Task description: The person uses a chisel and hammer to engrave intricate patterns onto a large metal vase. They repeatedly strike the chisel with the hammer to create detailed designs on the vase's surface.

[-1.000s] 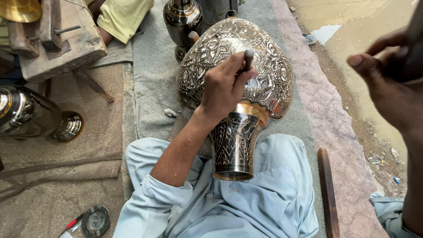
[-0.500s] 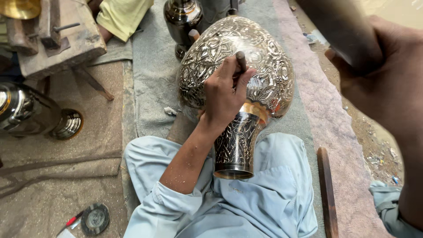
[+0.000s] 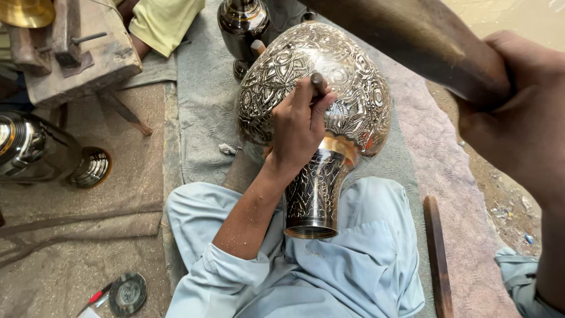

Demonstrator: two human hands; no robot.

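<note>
Across the lap, on pale blue trousers (image 3: 353,265), a large engraved metal vase (image 3: 347,94) is laid on its side, its round body resting on the grey cloth (image 3: 200,106) that covers the floor and its flared neck opening toward the wearer. Against the upper curve of the vase body a slim dark chisel (image 3: 318,83) is pressed, and it is gripped between the closed fingers and thumb of the left hand (image 3: 297,132), whose wrist lies over the neck of the vase. High at the right of the view, close to the camera and blurred, the right hand (image 3: 518,123) is clenched around a thick dark wooden handle (image 3: 412,35), which is held above the vase and apart from it. Beyond the vase a smaller dark vase (image 3: 242,26) is stood upright on the cloth. At the left a shiny metal vessel (image 3: 35,153) is laid on its side near a wooden block (image 3: 76,53). Beside the right leg a narrow wooden stick (image 3: 438,253) is laid on the pinkish mat (image 3: 447,171).
</note>
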